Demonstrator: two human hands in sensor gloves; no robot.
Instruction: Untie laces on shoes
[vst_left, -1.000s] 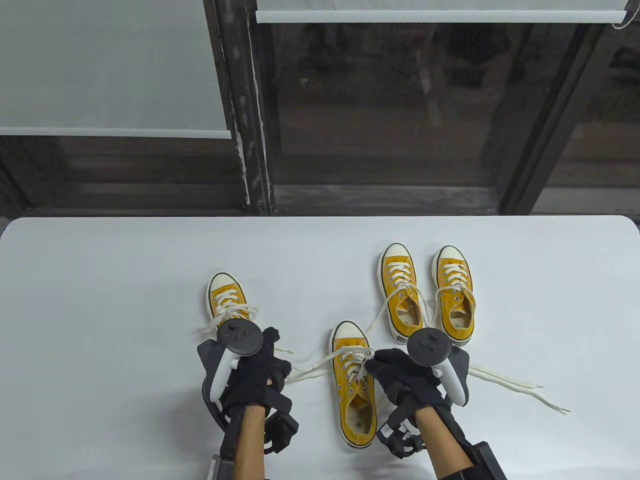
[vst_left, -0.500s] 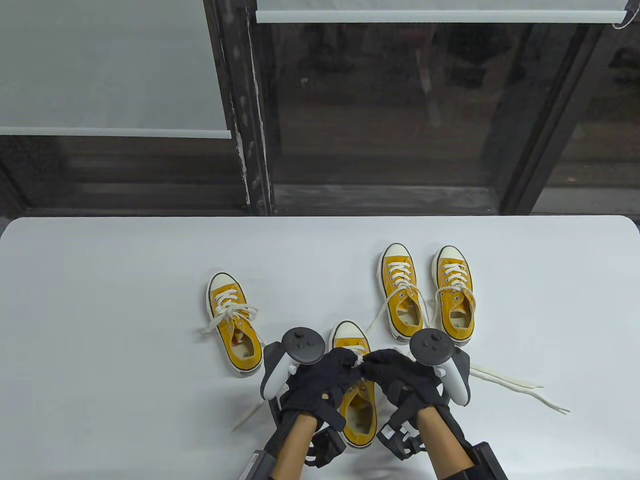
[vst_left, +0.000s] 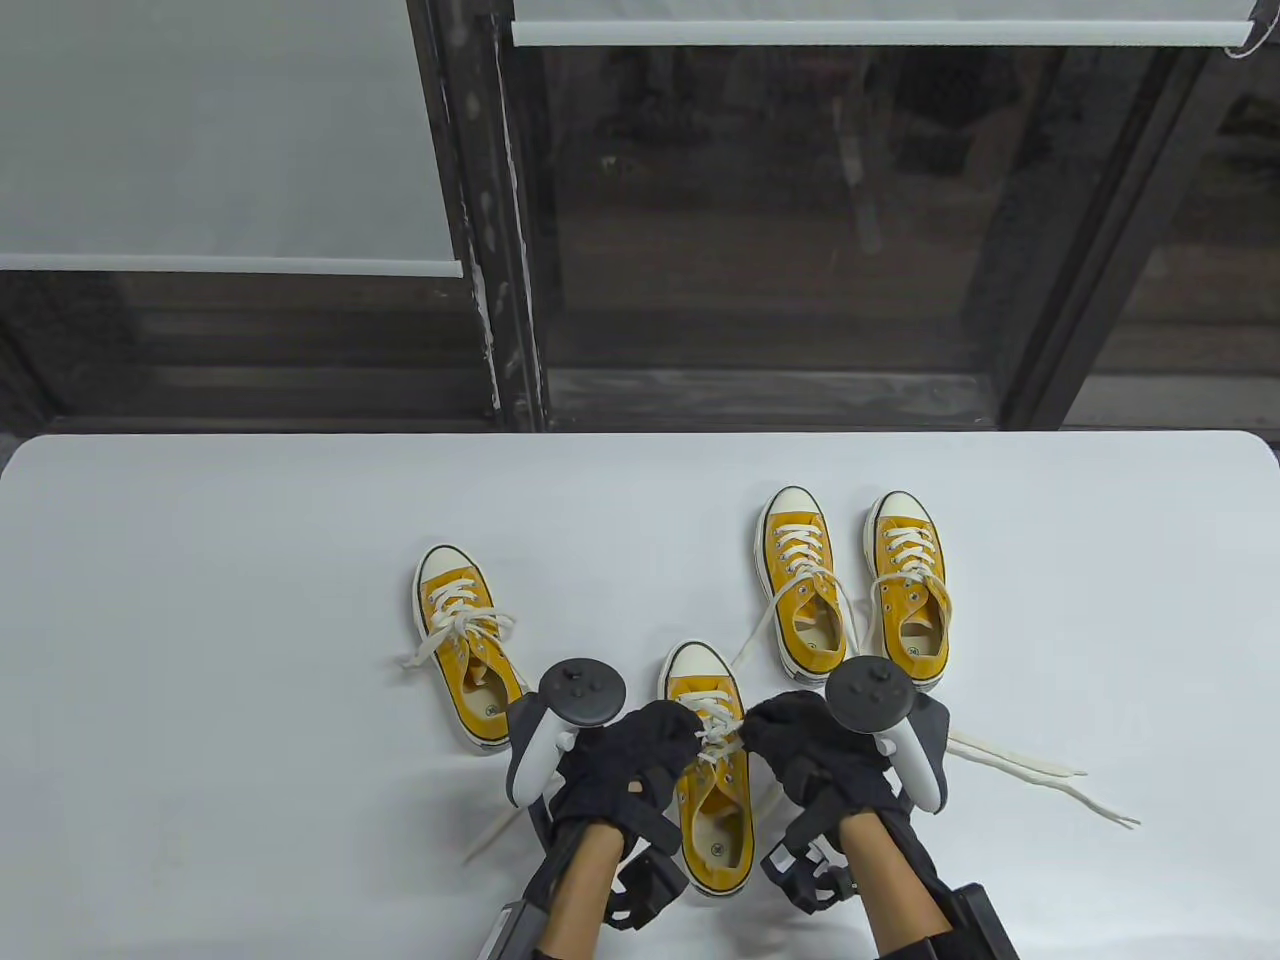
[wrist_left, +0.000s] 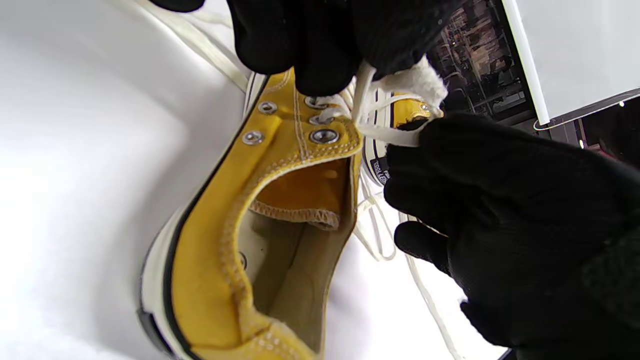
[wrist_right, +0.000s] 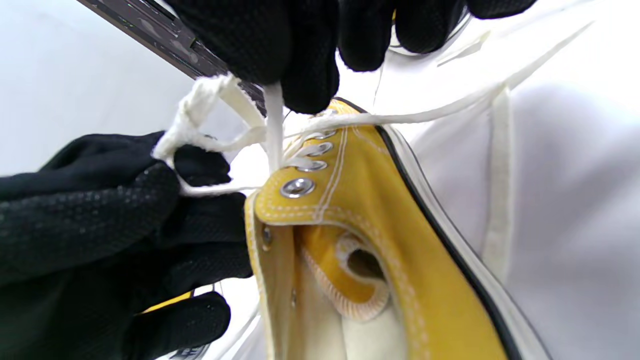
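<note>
Shoe (vst_left: 712, 790) yellow canvas, cream lace (wrist_right: 272, 130) prob. half-loosened, pinched by both hands.

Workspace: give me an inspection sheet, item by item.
Surface: white table, bare apart from shoes and laces.
Job's things: four yellow sneakers; near sneaker being worked on, left sneaker still tied, far pair with laces loose.
Clutter: nothing seen.
Grippers: left hand and right hand each pinch the near sneaker's lace at its knot.
Cables: nothing seen; loose lace ends trail right.
Surroundings: dark window, roller blinds.
</note>
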